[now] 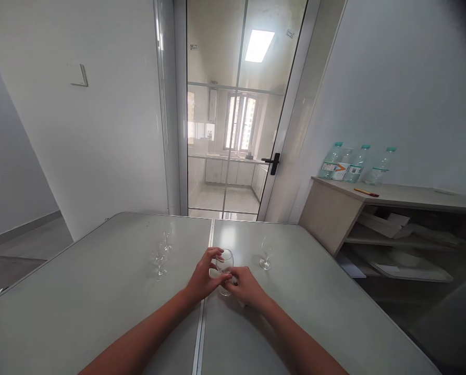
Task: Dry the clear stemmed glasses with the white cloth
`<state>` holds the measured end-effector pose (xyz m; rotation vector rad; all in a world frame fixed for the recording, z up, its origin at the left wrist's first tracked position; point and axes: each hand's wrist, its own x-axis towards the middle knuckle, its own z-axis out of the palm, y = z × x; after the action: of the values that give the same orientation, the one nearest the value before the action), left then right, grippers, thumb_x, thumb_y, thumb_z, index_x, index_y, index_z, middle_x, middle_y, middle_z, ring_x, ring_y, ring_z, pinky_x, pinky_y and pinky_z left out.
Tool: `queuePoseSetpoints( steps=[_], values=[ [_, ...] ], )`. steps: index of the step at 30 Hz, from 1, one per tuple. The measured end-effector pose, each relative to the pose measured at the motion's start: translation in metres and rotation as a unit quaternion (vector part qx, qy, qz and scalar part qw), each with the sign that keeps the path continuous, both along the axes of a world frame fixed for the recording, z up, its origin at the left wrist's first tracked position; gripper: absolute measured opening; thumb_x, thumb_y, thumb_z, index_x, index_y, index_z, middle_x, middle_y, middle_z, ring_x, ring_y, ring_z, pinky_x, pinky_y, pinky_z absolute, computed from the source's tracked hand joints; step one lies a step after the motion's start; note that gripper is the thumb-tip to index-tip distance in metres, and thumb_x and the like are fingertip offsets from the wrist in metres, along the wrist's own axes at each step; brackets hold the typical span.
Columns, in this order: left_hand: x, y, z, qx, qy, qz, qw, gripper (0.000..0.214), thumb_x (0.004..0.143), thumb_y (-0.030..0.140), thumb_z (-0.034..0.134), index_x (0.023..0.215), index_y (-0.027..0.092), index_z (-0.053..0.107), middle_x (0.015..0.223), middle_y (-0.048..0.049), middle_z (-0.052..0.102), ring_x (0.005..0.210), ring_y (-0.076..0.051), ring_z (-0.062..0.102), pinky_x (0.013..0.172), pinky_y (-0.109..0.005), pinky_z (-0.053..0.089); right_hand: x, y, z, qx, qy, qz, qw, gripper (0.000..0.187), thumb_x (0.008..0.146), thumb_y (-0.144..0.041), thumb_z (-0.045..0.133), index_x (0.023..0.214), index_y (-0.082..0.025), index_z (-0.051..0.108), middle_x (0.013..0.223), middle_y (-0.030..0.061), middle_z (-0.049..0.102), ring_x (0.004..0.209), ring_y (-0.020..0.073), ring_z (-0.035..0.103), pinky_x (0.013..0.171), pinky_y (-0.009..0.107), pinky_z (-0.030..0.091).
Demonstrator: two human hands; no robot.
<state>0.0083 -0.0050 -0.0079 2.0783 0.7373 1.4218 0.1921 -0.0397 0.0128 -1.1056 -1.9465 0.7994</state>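
A clear wine glass point(225, 262) stands near the middle of the grey table point(100, 307). Both my hands are on it. My left hand point(205, 278) curls around its left side, with the fingers on the bowl. My right hand point(247, 285) is closed around the lower part of the glass, near the stem. Another clear wine glass point(266, 254) stands to the right, apart from my hands. Two more glasses point(161, 254) stand close together to the left.
A glass door point(233, 120) with a black handle point(272, 162) lies beyond the table's far edge. At the right stands a low shelf unit point(334, 213) with several water bottles point(354, 164) on top. A seam point(205, 291) runs down the table's middle.
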Motion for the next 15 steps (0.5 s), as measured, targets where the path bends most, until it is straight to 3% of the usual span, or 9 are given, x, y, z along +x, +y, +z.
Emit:
queuePoseSetpoints(
  steps=[3,6,8,10,12,15],
  values=[
    [0.001,0.000,-0.001,-0.013,0.008,-0.017,1.000,0.060,0.078,0.025,0.080,0.129,0.030,0.047,0.130,-0.0079,0.054,0.103,-0.020,0.066,0.079,-0.035,0.060,0.000,0.006,-0.010,0.002,-0.020,-0.023,1.000,0.019,0.081,-0.025,0.061,0.068,-0.017,0.073,0.057,-0.0032,0.059,0.056,0.0116,0.043,0.056,0.023,0.030],
    [0.002,0.002,0.000,0.001,0.020,-0.010,1.000,0.071,0.076,0.029,0.083,0.135,0.029,0.043,0.133,-0.0100,0.055,0.113,-0.024,0.064,0.094,-0.044,0.056,0.008,0.016,-0.019,-0.006,-0.033,-0.068,0.997,0.018,0.078,-0.028,0.066,0.065,-0.017,0.073,0.056,-0.0018,0.061,0.055,0.0131,0.047,0.057,0.024,0.032],
    [0.001,0.005,0.002,0.000,0.020,0.033,0.999,0.065,0.080,0.033,0.079,0.134,0.027,0.044,0.132,-0.0111,0.057,0.119,-0.026,0.062,0.100,-0.047,0.052,0.015,0.023,-0.023,-0.011,-0.034,-0.128,0.991,0.017,0.076,-0.029,0.068,0.066,-0.018,0.075,0.060,0.0009,0.068,0.059,0.0164,0.056,0.060,0.025,0.036],
    [-0.002,0.010,0.003,-0.040,0.003,0.109,0.993,0.047,0.088,0.037,0.070,0.127,0.025,0.048,0.123,-0.0101,0.062,0.112,-0.025,0.065,0.093,-0.045,0.053,0.024,0.029,-0.025,-0.012,-0.034,-0.198,0.979,0.016,0.075,-0.031,0.068,0.066,-0.020,0.077,0.065,0.0042,0.072,0.064,0.0204,0.062,0.063,0.027,0.039],
    [-0.007,0.017,0.003,-0.110,-0.017,0.182,0.977,0.033,0.092,0.039,0.061,0.118,0.023,0.050,0.105,-0.0068,0.066,0.091,-0.023,0.068,0.079,-0.039,0.054,0.034,0.034,-0.027,-0.015,-0.034,-0.255,0.966,0.016,0.073,-0.032,0.069,0.065,-0.021,0.077,0.067,0.0071,0.074,0.065,0.0230,0.065,0.063,0.029,0.040],
    [-0.018,0.030,0.000,-0.208,-0.049,0.241,0.947,0.031,0.086,0.039,0.065,0.109,0.022,0.054,0.085,-0.0013,0.065,0.070,-0.020,0.065,0.069,-0.034,0.051,0.048,0.040,-0.030,-0.025,-0.033,-0.296,0.954,0.016,0.072,-0.033,0.069,0.070,-0.020,0.079,0.072,0.0102,0.076,0.069,0.0252,0.068,0.065,0.030,0.042]
  ],
)
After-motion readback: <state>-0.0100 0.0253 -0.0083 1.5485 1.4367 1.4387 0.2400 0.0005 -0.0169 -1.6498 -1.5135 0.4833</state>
